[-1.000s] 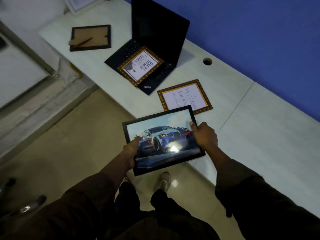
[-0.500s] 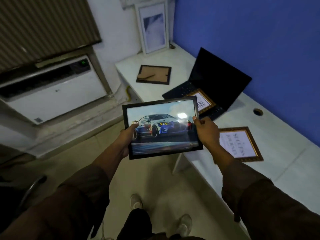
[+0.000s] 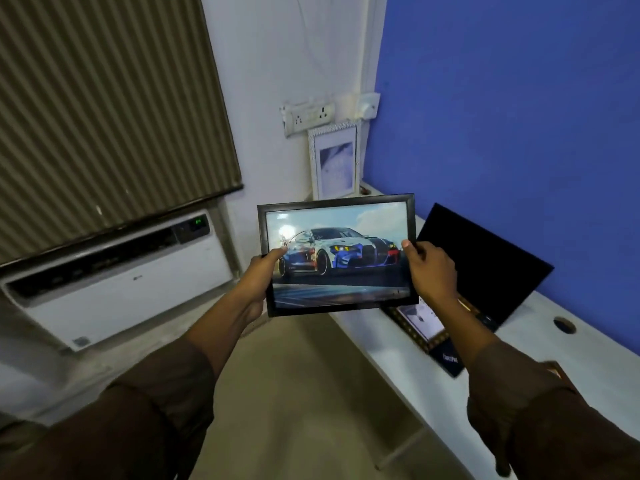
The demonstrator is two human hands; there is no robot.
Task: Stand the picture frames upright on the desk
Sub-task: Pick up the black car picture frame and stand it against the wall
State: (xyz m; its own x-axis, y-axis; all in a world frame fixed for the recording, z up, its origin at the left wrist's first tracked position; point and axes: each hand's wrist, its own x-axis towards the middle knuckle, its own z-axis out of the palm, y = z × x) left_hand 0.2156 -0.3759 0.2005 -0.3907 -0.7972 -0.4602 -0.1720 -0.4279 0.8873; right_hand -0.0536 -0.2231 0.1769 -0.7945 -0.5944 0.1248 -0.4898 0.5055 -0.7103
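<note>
I hold a black frame with a car picture (image 3: 337,254) in the air, face toward me, to the left of the white desk (image 3: 540,344). My left hand (image 3: 263,275) grips its left edge and my right hand (image 3: 429,268) grips its right edge. A gold-edged frame (image 3: 420,323) lies flat on the laptop keyboard, partly hidden by my right forearm. A white frame (image 3: 334,162) stands upright at the desk's far end against the wall. A corner of another frame (image 3: 557,372) shows by my right sleeve.
An open black laptop (image 3: 485,261) sits on the desk by the blue wall. A cable hole (image 3: 564,324) is in the desktop. A white air conditioner (image 3: 117,278) sits under a blind on the left. Sockets (image 3: 308,114) are on the wall.
My head has tilted up, so the wall and blind fill more of the view. Both hands have raised the car frame higher and more upright, still gripping its sides.
</note>
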